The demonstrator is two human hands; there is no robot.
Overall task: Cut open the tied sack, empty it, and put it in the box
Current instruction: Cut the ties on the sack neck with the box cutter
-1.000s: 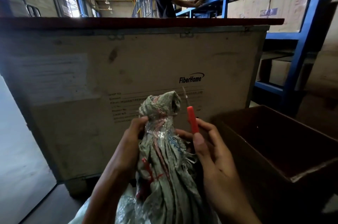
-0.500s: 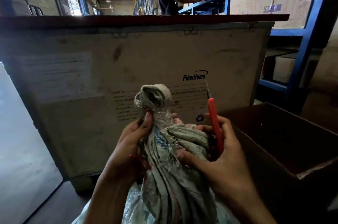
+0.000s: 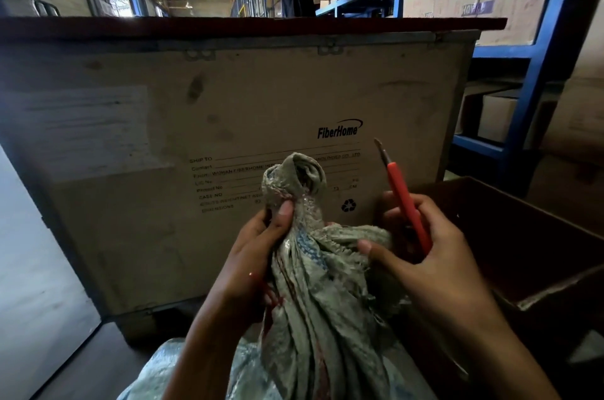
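The left hand clamps the sack neck at lower centre, thumb just below the knot. The right hand pinches a fold beside it and holds the red cutter, blade up, clear of the fabric. The step appears to be preparing the cut; next, bring the blade to the tie below the knot, away from the thumb. The open box waits at right, the crate behind.
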